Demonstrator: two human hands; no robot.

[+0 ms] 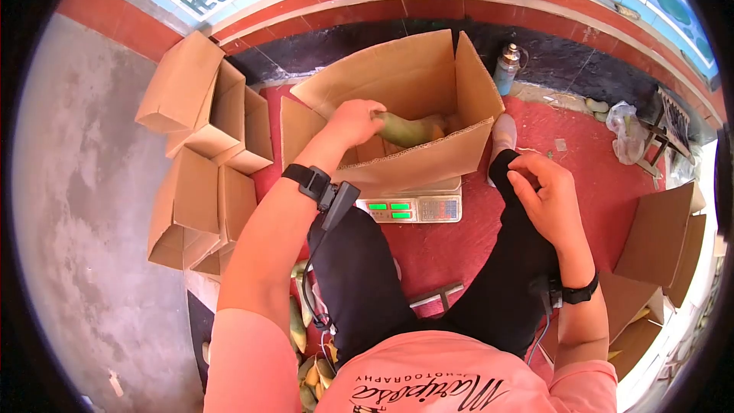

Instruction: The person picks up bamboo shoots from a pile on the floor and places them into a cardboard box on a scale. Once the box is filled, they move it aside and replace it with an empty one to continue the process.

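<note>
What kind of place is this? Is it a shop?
Probably a fruit-packing spot on a red floor, not clearly a shop. An open cardboard box sits on a digital scale, empty boxes lie beside it, and the left hand holds a green fruit inside.

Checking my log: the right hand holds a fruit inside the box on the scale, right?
No: the left hand holds the fruit inside the box on the scale, as the head view shows. The right hand rests on the leg.
</note>
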